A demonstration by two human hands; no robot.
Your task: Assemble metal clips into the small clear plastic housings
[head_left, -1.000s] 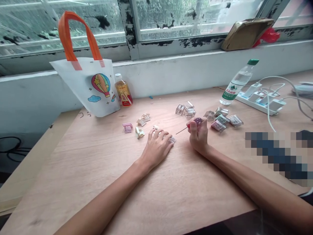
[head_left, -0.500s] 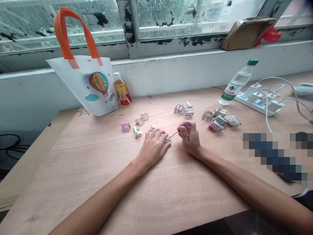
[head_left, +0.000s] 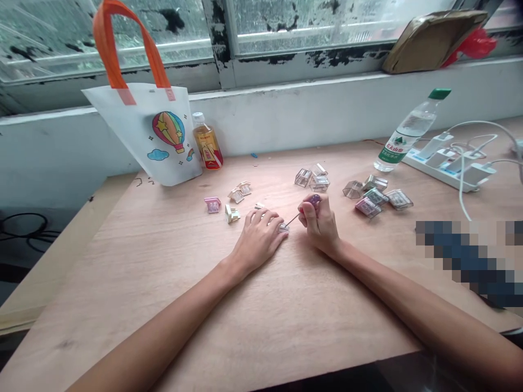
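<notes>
On the wooden table, my left hand (head_left: 261, 237) presses a small clear plastic piece (head_left: 284, 228) between its fingers and thumb. My right hand (head_left: 321, 222) is closed around the purple handle of a screwdriver (head_left: 292, 219), whose thin shaft slants down to that piece. Just beyond my left fingers lies another small piece, partly hidden. To the left are a pink piece (head_left: 212, 204), a cream piece (head_left: 232, 214) and two peach ones (head_left: 236, 195). Three clear pieces (head_left: 319, 183) lie behind my right hand, and several tinted ones (head_left: 368, 207) are to its right.
A white bag (head_left: 163, 147) with orange handles and an amber drink bottle (head_left: 208, 142) stand at the back left. A water bottle (head_left: 404, 136) and a power strip (head_left: 443, 170) with cables are at the back right. A blurred-out patch covers the right edge.
The camera view has shifted slightly, so the table objects appear a little higher, and those at the right farther right. Both hands keep their holds, with the screwdriver tip still at the clear piece.
</notes>
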